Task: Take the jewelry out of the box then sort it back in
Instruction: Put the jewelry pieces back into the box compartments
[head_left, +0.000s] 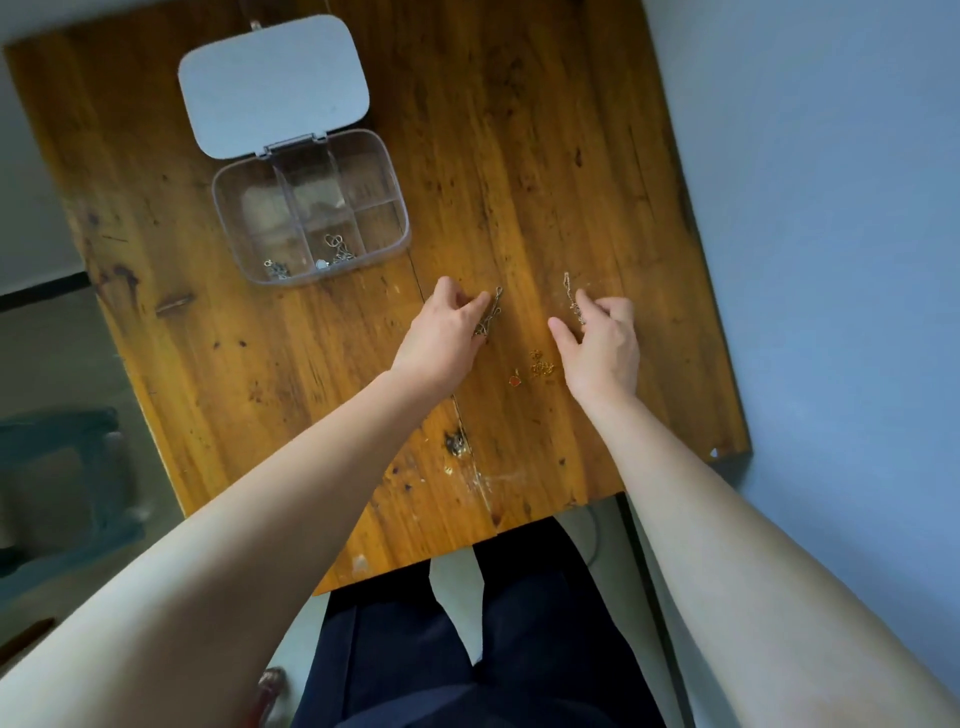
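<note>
A clear plastic jewelry box (310, 208) with several compartments stands open on the wooden table (545, 156), its grey lid (272, 83) folded back. Two near compartments hold small silver pieces (337, 252). My left hand (441, 332) pinches a dark silver chain (491, 314) that lies on the wood. My right hand (602, 343) pinches a thin pale chain (571, 299) stretched away from it on the table. Between the hands, nearer me, lie a small gold chain (540, 364) and a red pendant (514, 380).
The table's front edge (467, 545) is close to my legs. A blue-grey wall (831, 208) runs along the table's right side. Dark furniture (67, 478) stands on the floor at the left.
</note>
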